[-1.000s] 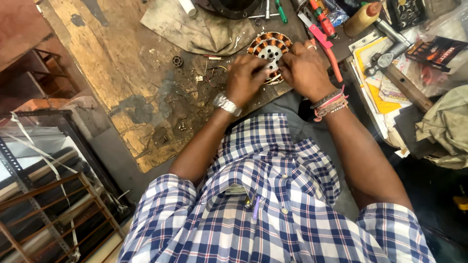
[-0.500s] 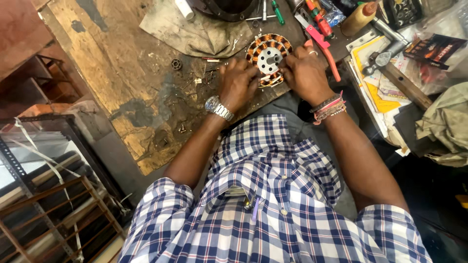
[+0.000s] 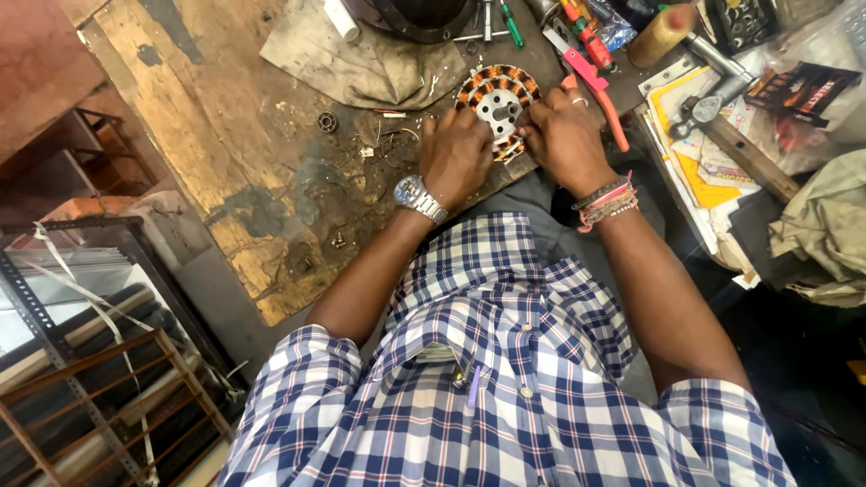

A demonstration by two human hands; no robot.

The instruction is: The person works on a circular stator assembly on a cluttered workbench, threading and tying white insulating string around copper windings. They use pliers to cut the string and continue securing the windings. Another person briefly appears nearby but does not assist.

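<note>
My left hand [image 3: 456, 155] and right hand [image 3: 564, 137] pinching the copper-wound stator's [image 3: 498, 101] near edge (fingertips curled) | pink-handled pliers [image 3: 595, 83] just right | grey rag [image 3: 379, 63] beyond.

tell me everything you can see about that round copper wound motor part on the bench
The stator is a flat round disc: a pale metal centre plate with small holes, ringed by orange-brown copper wire coils. It lies flat near the front edge of the worn wooden workbench, below a grey cloth. The left hand and right hand both press on its near edge, covering that part. A pink-handled tool lies just right of it.
</note>
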